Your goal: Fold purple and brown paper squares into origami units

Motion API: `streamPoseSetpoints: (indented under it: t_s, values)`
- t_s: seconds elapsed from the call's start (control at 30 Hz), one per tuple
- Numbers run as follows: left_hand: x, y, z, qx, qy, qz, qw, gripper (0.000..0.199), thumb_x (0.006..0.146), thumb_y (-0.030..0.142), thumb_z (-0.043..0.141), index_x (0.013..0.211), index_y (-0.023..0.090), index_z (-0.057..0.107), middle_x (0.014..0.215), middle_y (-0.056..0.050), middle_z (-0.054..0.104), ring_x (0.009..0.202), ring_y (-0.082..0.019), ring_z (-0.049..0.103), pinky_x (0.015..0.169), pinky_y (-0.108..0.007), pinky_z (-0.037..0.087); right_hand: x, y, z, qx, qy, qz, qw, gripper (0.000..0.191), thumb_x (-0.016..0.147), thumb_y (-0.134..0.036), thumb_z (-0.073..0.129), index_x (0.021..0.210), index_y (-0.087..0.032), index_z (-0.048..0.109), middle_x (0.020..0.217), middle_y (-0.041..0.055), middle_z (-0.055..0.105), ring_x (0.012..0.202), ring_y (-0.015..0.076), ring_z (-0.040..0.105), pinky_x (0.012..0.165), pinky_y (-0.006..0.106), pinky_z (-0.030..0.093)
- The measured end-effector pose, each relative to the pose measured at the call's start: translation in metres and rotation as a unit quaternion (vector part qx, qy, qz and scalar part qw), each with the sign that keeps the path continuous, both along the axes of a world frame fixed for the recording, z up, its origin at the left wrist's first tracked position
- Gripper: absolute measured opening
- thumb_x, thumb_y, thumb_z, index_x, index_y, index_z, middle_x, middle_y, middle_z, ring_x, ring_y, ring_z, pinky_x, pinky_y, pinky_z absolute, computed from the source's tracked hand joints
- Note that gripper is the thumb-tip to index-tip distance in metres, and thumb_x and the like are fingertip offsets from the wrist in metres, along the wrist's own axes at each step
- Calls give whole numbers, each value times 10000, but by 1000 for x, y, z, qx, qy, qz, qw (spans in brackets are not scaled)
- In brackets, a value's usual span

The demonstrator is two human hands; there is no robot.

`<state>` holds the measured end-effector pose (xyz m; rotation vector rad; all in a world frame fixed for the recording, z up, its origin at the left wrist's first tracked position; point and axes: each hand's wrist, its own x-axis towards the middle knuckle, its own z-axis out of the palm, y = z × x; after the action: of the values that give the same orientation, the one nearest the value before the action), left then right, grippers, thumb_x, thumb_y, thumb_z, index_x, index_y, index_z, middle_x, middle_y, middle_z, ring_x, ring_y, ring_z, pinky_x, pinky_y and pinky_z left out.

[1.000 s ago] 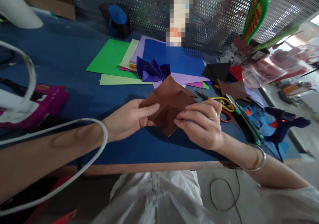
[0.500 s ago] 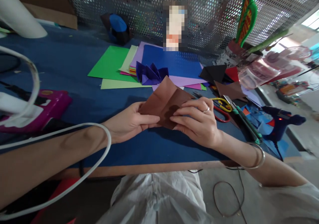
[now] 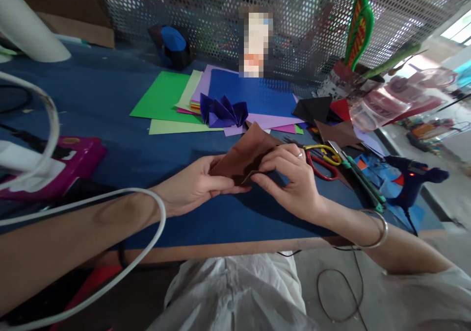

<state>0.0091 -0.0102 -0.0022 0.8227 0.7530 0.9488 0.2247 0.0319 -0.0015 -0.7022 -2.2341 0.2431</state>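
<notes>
A creased brown paper (image 3: 245, 152) is held above the blue tabletop, partly folded, with its peak pointing away from me. My left hand (image 3: 198, 184) pinches its left and lower edge between thumb and fingers. On the right side, my right hand (image 3: 290, 179) grips the paper's edge, its fingers behind and thumb in front. Just beyond the paper stands a folded dark-blue paper piece (image 3: 223, 111), beside a stack of coloured sheets topped by a blue sheet (image 3: 253, 93).
Scissors (image 3: 324, 162), a green cutter (image 3: 362, 184) and a glue gun (image 3: 414, 179) lie at the right. A purple power strip (image 3: 83, 159) sits at the left. A white cable (image 3: 162, 213) loops over my left forearm. A mesh panel (image 3: 301, 32) stands behind.
The brown paper has tilted and its right part has folded in, so it looks narrower. My right hand has shifted slightly, with its thumb now apart from the fingertips.
</notes>
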Motion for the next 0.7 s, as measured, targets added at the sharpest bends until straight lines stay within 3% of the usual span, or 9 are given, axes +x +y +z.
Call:
streamPoseSetpoints:
  t_s: [0.13,0.2,0.27,0.33,0.4,0.43,0.53,0.7]
  values:
    - [-1,2,-1,41,118,15,992,331,793,224,743,1114,147,732,1084,-98,785,1050,-287,739,949,-446,624,2,2,-3,-21,15,58,998,51,971,-196,658,941,-230,681,893,11,778,913,188,676,879,401,490]
    - [-5,5,-3,124,235,74,961,401,862,310,694,1223,139,670,1164,-120,759,1103,-304,722,999,-480,594,4,3,-4,-17,15,90,996,110,984,-157,614,942,-230,685,900,14,789,897,175,688,869,384,502]
    - [-10,8,-3,271,356,164,879,536,868,302,693,1366,148,569,1355,-128,671,1268,-311,637,1107,-478,521,7,5,-5,-19,11,106,994,133,981,-138,603,934,-229,688,905,13,795,894,167,704,873,373,508]
    - [-16,7,-4,443,448,224,744,614,823,227,729,1404,161,543,1515,-110,546,1425,-331,492,1208,-469,415,10,7,-5,-28,6,116,993,142,970,-118,605,910,-222,680,895,12,795,896,164,717,878,369,508]
    - [-19,4,-5,564,490,184,639,504,837,158,690,1334,217,621,1515,-58,566,1431,-321,495,1244,-479,365,12,9,-4,-38,-13,136,990,154,965,-105,598,880,-214,665,891,12,795,895,160,729,879,363,503]
    - [-19,2,-5,602,493,131,614,421,850,146,668,1259,248,674,1423,-37,651,1356,-298,578,1224,-479,398,13,10,-4,-41,-27,149,988,156,966,-103,595,873,-210,659,892,11,796,893,156,735,880,358,498]
    - [-16,-5,-10,636,479,14,605,244,866,153,651,1051,261,767,1103,-40,797,1094,-265,737,1087,-463,541,16,13,-3,-27,-66,184,980,148,973,-101,590,883,-203,648,914,6,805,884,136,751,893,345,484]
    - [-10,-11,-14,644,453,27,616,168,838,141,696,963,197,793,935,-85,808,927,-262,770,904,-398,628,22,18,-1,0,-93,224,970,180,967,-62,529,913,-200,631,941,21,812,866,131,762,911,343,516]
